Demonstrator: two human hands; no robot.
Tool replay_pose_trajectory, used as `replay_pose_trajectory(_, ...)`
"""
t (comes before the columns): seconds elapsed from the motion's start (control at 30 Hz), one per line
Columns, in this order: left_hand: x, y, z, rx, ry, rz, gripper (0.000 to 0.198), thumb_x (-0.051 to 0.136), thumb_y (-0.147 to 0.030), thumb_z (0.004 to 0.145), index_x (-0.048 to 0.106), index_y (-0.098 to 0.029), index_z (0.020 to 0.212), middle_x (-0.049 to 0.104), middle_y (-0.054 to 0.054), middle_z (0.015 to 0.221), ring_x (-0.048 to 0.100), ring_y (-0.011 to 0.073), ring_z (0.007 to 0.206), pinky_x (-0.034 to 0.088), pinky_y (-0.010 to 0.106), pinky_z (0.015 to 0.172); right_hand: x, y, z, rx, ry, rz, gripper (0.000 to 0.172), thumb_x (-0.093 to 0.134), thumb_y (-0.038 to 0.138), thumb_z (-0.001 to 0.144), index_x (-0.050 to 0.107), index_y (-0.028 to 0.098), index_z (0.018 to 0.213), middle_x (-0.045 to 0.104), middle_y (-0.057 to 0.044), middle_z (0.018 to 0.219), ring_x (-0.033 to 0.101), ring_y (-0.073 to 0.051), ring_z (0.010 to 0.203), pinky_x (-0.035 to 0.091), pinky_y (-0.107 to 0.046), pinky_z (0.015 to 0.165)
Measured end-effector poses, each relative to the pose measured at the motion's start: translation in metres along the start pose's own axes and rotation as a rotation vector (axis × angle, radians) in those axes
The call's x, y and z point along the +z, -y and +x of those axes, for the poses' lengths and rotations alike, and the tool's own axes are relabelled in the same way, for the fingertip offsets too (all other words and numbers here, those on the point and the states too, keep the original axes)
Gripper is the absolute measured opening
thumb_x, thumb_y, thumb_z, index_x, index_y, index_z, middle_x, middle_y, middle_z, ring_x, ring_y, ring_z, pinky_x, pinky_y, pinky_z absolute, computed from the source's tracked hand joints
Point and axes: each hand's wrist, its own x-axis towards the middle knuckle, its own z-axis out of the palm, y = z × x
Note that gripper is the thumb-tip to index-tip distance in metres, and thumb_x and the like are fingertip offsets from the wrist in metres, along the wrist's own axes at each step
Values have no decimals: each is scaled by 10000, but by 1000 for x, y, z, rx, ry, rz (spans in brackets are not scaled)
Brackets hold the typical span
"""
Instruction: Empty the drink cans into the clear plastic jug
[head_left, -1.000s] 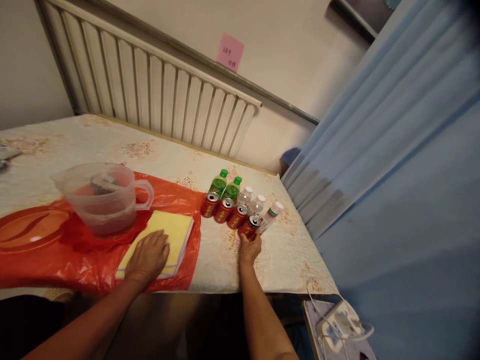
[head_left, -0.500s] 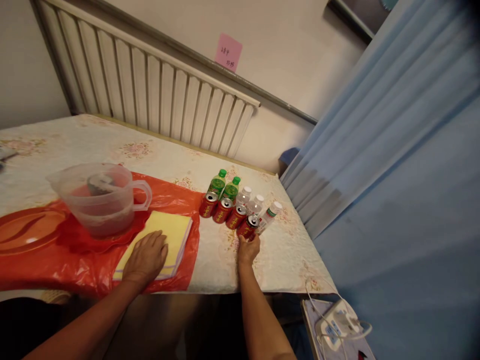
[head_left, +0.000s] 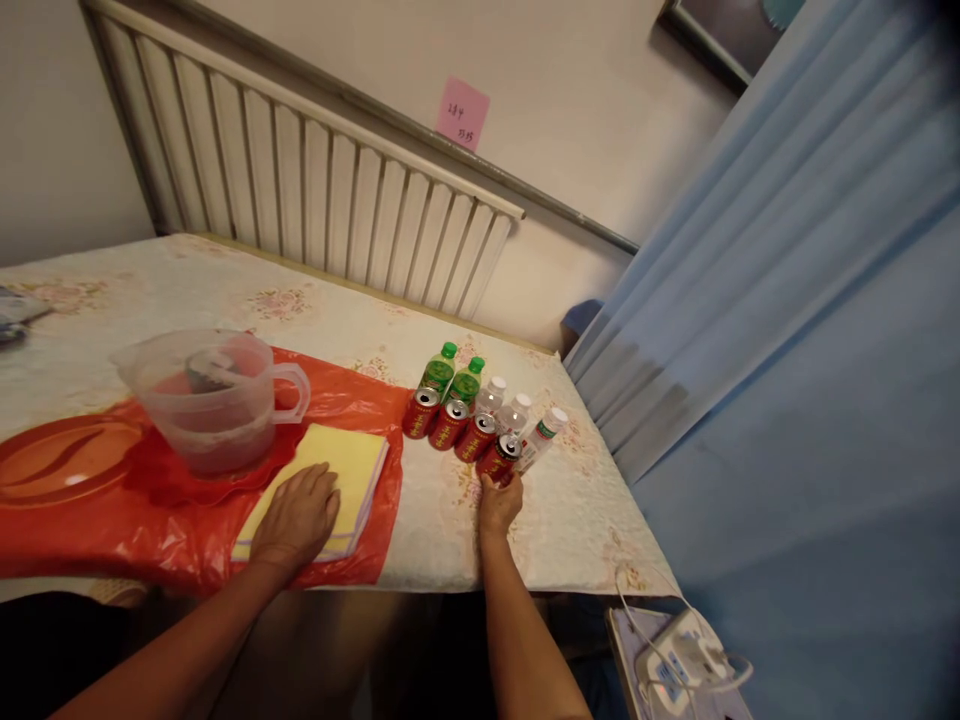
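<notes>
My left hand (head_left: 301,512) lies flat with fingers stretched on a folded yellow cloth (head_left: 352,450). On the right, my right hand (head_left: 500,505) has its fingers around the lower part of a red drink can (head_left: 498,460), the rightmost in a row. More opened red cans (head_left: 450,427) stand close beside it on the left. Right behind them are two green-capped bottles (head_left: 466,380) and several clear white-capped bottles (head_left: 516,415), all upright. The fingers on the far side of the held can are partly hidden.
A clear plastic jug (head_left: 214,400) with something dark inside stands on a red plastic sheet (head_left: 161,540), left of the cloth. A flowered tablecloth (head_left: 442,540) covers the table. A blue curtain (head_left: 720,350) hangs at right; a power strip (head_left: 679,660) with cables sits below the table's right corner.
The view has shifted slightly, moving everything a little right and down. Both hands keep their places, the left on the cloth and the right at the end can.
</notes>
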Motion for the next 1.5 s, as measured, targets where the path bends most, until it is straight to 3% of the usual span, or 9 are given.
replay_pose_trajectory(0.83, 6, 4, -1, 22, -9, 28, 371, 413, -298, 938, 677, -128, 1135, 656, 193, 1296, 574, 339, 1229, 444, 495, 1036, -1, -4, -9, 16, -11, 23, 409, 684, 384, 712, 617, 142, 1035, 683, -131, 944, 645, -274, 855, 485, -343, 764)
replay_pose_trajectory(1.07, 4, 3, 0, 13, -7, 18, 369, 415, -288, 932, 684, -128, 1126, 658, 194, 1299, 575, 346, 1226, 450, 504, 1029, -19, 4, -30, -42, 16, 4, 140, 591, 341, 788, 556, 217, 843, 588, -29, 772, 553, -218, 721, 446, -319, 741)
replay_pose_trajectory(1.23, 5, 4, 0, 9, -12, 20, 354, 431, -290, 923, 685, -140, 1119, 668, 185, 1284, 590, 326, 1213, 447, 479, 1044, -23, 12, -52, -95, 73, 20, 155, 557, 335, 837, 591, 205, 914, 629, -40, 795, 580, -217, 726, 444, -306, 727)
replay_pose_trajectory(1.5, 6, 6, -1, 15, -31, -2, 333, 436, -288, 916, 682, -168, 1107, 677, 173, 1269, 595, 312, 1213, 457, 465, 1034, -24, 24, -76, -195, 165, 27, 127, 502, 286, 853, 607, 216, 841, 663, -55, 785, 606, -225, 723, 449, -312, 722)
